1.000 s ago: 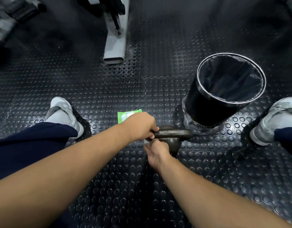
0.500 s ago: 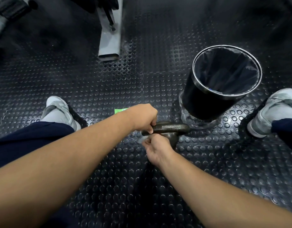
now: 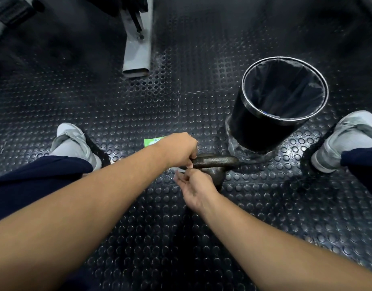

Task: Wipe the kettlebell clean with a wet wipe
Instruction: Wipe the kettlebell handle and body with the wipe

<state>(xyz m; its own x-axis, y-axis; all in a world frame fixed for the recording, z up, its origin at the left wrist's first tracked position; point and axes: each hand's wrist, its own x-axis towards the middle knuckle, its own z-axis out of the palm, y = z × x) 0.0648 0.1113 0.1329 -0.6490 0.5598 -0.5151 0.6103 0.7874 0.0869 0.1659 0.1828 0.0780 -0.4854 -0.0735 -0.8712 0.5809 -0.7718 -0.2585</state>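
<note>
A black rubber floor with raised round studs (image 3: 139, 101) fills the view. A grey metal machine foot (image 3: 136, 53) rests on it far ahead. A black round bin with a steel rim and a dark liner (image 3: 254, 127) stands just beyond the dark cast-iron kettlebell (image 3: 216, 175), which sits on the floor. The left hand (image 3: 178, 150) grips the left end of its handle. The right hand (image 3: 196, 186), fingers curled, pinches a white wet wipe (image 3: 179, 169), of which only a sliver shows. A green wipe packet (image 3: 152, 141) lies mostly hidden behind the left hand.
</note>
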